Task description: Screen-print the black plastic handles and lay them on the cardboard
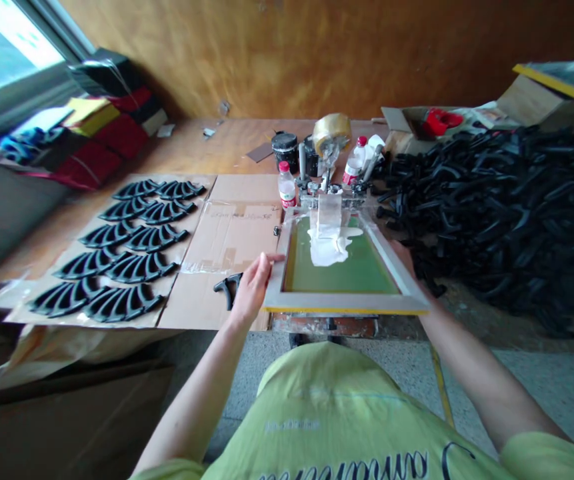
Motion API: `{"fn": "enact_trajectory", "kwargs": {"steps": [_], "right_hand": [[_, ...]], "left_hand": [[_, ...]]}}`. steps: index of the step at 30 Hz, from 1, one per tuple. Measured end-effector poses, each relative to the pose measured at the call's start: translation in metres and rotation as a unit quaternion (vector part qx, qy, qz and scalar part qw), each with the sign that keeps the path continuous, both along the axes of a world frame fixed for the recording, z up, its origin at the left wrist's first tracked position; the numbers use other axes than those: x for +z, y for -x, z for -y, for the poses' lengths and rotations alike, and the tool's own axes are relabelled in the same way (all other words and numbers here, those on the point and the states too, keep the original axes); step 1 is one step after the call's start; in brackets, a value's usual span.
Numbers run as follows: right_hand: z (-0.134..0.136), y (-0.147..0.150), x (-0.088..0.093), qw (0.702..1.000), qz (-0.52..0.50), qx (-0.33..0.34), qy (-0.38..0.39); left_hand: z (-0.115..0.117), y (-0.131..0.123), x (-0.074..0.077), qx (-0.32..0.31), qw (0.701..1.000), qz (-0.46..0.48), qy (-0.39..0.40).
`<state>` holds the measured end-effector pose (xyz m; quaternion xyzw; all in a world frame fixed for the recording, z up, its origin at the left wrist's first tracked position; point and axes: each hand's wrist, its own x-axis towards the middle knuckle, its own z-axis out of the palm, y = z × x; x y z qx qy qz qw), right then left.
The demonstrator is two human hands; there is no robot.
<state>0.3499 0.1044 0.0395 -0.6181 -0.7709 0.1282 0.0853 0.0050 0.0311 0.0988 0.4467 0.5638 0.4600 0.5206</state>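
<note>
In front of me is a screen printing frame [347, 302] with grey edges, a yellow front lip and green mesh. White ink [327, 250] lies in a puddle on the far half of the mesh, against a pale scraper blade [329, 212]. My left hand [254, 288] grips the frame's left side, fingers closed at the edge. At the right side, my right hand [405, 259] holds the opposite edge, its fingers partly hidden. A single black plastic handle-like part [227, 288] lies on the cardboard, just left of my left hand.
Black curved parts [134, 263] lie in fanned rows on cardboard [237, 240] at left. A large heap of black parts [497, 213] fills the right. Behind the frame stand red-capped bottles [287, 187], a black tub [285, 150] and a tape roll [331, 133].
</note>
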Motion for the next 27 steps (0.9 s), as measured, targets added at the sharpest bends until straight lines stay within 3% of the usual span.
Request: {"fn": "enact_trajectory", "kwargs": {"steps": [3,6,8,11,14,19,21,24,27], "right_hand": [[-0.026,0.009,0.018,0.992,-0.037,-0.043,-0.109],[-0.044,0.053,0.029,0.981,-0.055,0.048,-0.182],[-0.046,0.081,0.028,0.982,-0.018,0.109,-0.153],[-0.03,0.099,0.014,0.982,0.037,0.163,-0.092],[-0.002,0.088,0.004,0.967,0.062,0.231,-0.082],[0.008,0.065,0.015,0.928,0.034,0.366,-0.06],[0.001,0.067,0.017,0.935,0.021,0.348,-0.066],[0.005,0.074,0.005,0.949,0.022,0.282,-0.136],[0.026,0.072,-0.012,0.938,0.017,0.301,-0.174]], "left_hand": [[0.02,0.002,-0.058,-0.017,0.997,-0.004,0.077],[0.021,-0.002,-0.102,-0.011,0.994,-0.003,0.105],[0.018,-0.003,-0.117,-0.01,0.994,-0.016,0.111],[0.016,-0.003,-0.12,-0.018,0.992,-0.033,0.117],[0.018,-0.003,-0.116,-0.017,0.991,-0.047,0.125],[0.019,-0.003,-0.119,-0.014,0.991,-0.048,0.123],[0.018,-0.003,-0.123,-0.01,0.992,-0.03,0.12],[0.017,-0.002,-0.123,-0.005,0.993,-0.004,0.122],[0.018,-0.003,-0.12,-0.003,0.992,-0.013,0.129]]}}
